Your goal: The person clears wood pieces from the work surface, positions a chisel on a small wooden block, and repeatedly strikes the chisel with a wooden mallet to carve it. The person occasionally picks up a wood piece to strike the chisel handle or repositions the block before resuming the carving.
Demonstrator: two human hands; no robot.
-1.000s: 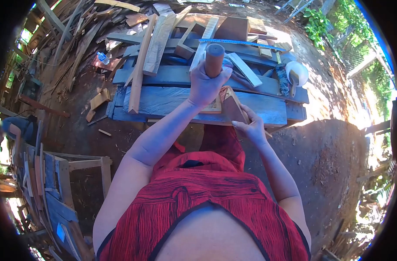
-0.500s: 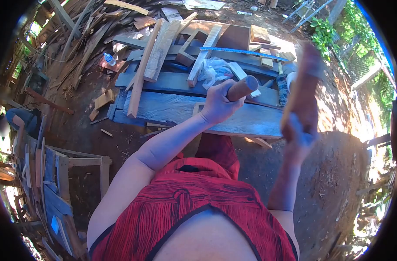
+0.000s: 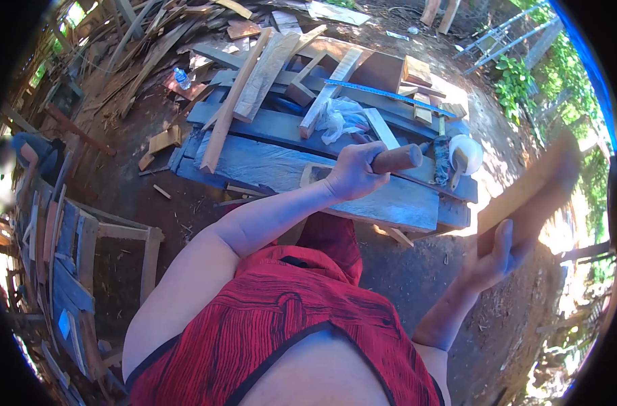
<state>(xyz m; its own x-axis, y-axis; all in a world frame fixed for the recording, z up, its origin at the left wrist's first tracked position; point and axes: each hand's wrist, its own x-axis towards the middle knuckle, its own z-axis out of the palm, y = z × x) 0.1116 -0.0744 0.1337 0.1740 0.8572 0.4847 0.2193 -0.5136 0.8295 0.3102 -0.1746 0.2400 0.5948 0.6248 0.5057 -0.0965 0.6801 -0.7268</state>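
My left hand (image 3: 354, 172) is wrapped around a round wooden handle (image 3: 402, 159), like a chisel's. The handle's butt points right; the other end is hidden by the hand and wrist. Below that hand lies the weathered workbench (image 3: 261, 162), with a piece of wood bearing a dark notch (image 3: 316, 174) beside my forearm. Out to the right, past the bench edge, my right hand (image 3: 494, 264) grips a thick wooden mallet (image 3: 538, 193), tilted up to the right and blurred by motion. The mallet and the handle are apart.
Across the bench lie several boards (image 3: 268, 74), a blue measuring strip (image 3: 389, 98), a plastic bag (image 3: 337, 118) and a white round container (image 3: 466, 150). A wooden frame (image 3: 122, 232) stands left, near a person (image 3: 34, 155). A water bottle (image 3: 182, 79) stands beyond the bench.
My right hand has swung the mallet outward to the right and lower, away from the handle. The left hand keeps its hold; the view has shifted slightly.
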